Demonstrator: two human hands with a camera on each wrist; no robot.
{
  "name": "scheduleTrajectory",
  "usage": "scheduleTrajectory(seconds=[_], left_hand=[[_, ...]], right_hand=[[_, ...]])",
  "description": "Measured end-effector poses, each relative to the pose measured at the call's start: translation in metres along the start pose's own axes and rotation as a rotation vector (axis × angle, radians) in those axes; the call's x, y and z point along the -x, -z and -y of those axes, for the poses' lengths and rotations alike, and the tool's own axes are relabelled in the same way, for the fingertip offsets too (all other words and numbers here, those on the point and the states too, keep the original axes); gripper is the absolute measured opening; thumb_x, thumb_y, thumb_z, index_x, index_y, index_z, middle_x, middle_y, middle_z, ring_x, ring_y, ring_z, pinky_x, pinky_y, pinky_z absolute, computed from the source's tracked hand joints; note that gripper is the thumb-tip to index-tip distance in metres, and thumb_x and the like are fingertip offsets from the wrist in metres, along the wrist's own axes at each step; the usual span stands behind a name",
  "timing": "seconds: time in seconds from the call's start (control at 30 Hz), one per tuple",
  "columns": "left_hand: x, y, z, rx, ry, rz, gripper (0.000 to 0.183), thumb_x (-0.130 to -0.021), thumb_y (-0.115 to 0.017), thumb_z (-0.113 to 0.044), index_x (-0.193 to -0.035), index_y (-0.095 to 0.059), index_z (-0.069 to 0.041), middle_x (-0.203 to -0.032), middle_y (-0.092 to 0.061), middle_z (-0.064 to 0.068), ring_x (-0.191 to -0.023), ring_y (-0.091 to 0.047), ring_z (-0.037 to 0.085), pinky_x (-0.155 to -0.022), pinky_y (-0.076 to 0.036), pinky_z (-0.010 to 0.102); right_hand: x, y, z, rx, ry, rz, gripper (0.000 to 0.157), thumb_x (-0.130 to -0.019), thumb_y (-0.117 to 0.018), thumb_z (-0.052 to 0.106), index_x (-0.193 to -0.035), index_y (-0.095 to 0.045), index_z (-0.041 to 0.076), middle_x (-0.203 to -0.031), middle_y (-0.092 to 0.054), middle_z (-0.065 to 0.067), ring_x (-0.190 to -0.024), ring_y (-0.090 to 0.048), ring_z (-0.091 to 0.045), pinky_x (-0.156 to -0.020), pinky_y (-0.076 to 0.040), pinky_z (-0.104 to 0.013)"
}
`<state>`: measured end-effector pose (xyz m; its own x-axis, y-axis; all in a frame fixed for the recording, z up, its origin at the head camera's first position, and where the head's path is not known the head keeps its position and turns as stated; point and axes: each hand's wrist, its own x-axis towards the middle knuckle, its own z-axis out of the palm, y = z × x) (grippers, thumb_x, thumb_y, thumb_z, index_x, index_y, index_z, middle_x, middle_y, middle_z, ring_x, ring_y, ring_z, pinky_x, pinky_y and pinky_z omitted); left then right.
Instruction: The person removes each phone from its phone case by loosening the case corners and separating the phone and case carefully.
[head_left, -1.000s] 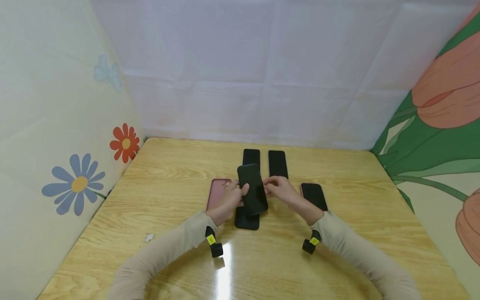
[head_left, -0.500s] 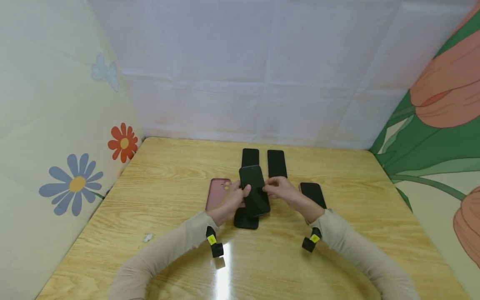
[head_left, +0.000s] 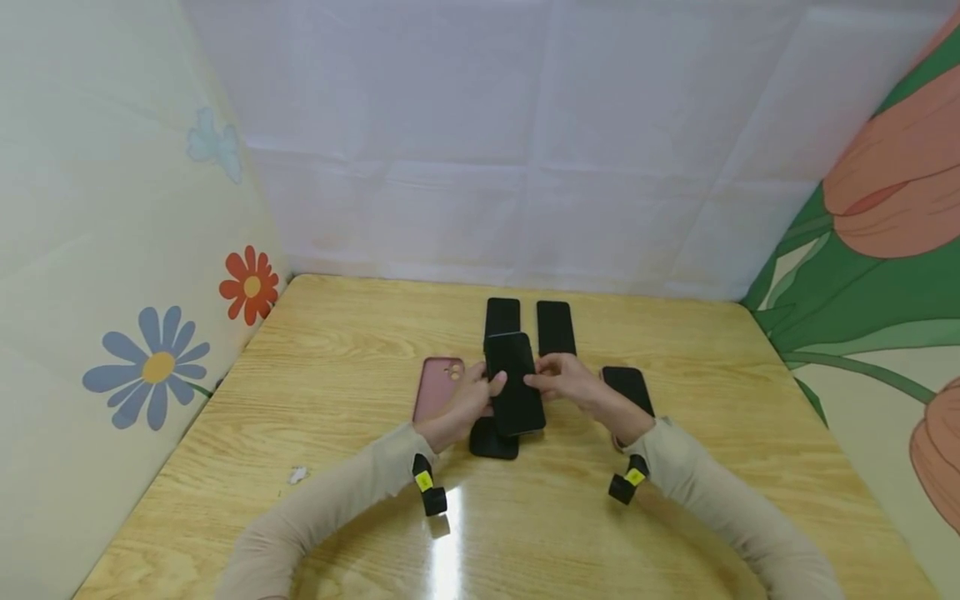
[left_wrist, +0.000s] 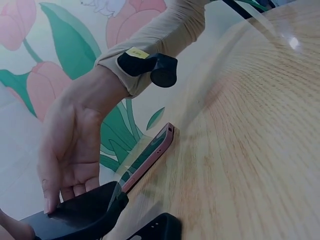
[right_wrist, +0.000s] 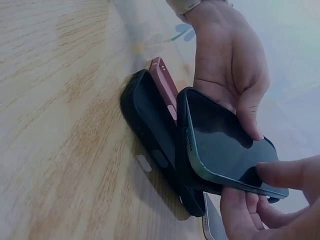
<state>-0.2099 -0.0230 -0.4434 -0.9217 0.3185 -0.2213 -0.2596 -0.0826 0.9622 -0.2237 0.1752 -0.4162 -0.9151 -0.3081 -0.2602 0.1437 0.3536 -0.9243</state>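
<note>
A phone (head_left: 516,396) with a black screen and a greenish frame is tilted between both hands. It sits partly in a black phone case (right_wrist: 183,142); along one long side, the frame stands proud of the case. My left hand (head_left: 471,393) grips the left edge, thumb on the screen and fingers beneath. At the right edge, my right hand (head_left: 564,378) pinches phone and case, its thumb (right_wrist: 275,172) on the screen and its fingers against the side. Below them, a second black case (head_left: 493,443) lies hollow side up on the table, partly covered in the head view.
An empty pink case (head_left: 433,388) lies just left of the hands. A pink-edged phone (head_left: 627,388) lies under the right forearm. Two dark phones, one on the left (head_left: 502,313) and one on the right (head_left: 555,325), lie farther back. A white scrap (head_left: 297,475) is at the left.
The held phone and case have shifted slightly right and toward me. My right hand has come in from beside the edge, and its thumb now lies on the screen's right edge.
</note>
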Motion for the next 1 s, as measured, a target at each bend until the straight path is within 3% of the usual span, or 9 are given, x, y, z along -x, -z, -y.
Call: scheduleTrajectory(seconds=[0.3, 0.57, 0.77, 1.0], left_hand=[[-0.0049, 0.0012, 0.0024, -0.018, 0.014, 0.041, 0.039, -0.106, -0.048, -0.018, -0.137, -0.044, 0.005, -0.125, -0.061, 0.023, -0.108, -0.064, 0.033, -0.09, -0.053, 0.044], [-0.0053, 0.0022, 0.0022, -0.002, 0.027, 0.083, 0.041, -0.106, -0.044, -0.016, -0.14, -0.042, 0.006, -0.132, -0.056, 0.023, -0.117, -0.058, 0.033, -0.098, -0.049, 0.046], [-0.0033, 0.0017, 0.0004, -0.025, 0.071, 0.092, 0.039, -0.106, -0.043, -0.013, -0.139, -0.039, 0.007, -0.131, -0.054, 0.026, -0.115, -0.059, 0.035, -0.096, -0.049, 0.048], [-0.0018, 0.002, 0.0036, -0.033, 0.084, 0.097, 0.031, -0.106, -0.043, -0.014, -0.132, -0.036, 0.001, -0.127, -0.056, 0.025, -0.113, -0.06, 0.035, -0.094, -0.051, 0.049]], right_hand=[[0.0043, 0.0055, -0.0003, 0.048, 0.093, 0.062, 0.026, -0.101, -0.054, 0.006, -0.118, -0.055, -0.013, -0.098, -0.06, -0.015, -0.086, -0.064, -0.021, -0.083, -0.056, -0.047], [0.0014, 0.0073, -0.0041, 0.047, 0.067, 0.037, 0.034, -0.101, -0.056, 0.009, -0.126, -0.05, -0.013, -0.105, -0.063, -0.021, -0.091, -0.065, -0.025, -0.083, -0.056, -0.046], [0.0039, 0.0083, -0.0046, 0.057, 0.063, 0.02, 0.04, -0.101, -0.056, 0.007, -0.132, -0.045, -0.017, -0.106, -0.063, -0.023, -0.094, -0.064, -0.026, -0.083, -0.056, -0.046], [0.007, 0.0101, -0.0039, 0.067, 0.066, 0.031, 0.035, -0.102, -0.055, 0.007, -0.128, -0.05, -0.015, -0.104, -0.065, -0.02, -0.097, -0.064, -0.028, -0.084, -0.056, -0.046]])
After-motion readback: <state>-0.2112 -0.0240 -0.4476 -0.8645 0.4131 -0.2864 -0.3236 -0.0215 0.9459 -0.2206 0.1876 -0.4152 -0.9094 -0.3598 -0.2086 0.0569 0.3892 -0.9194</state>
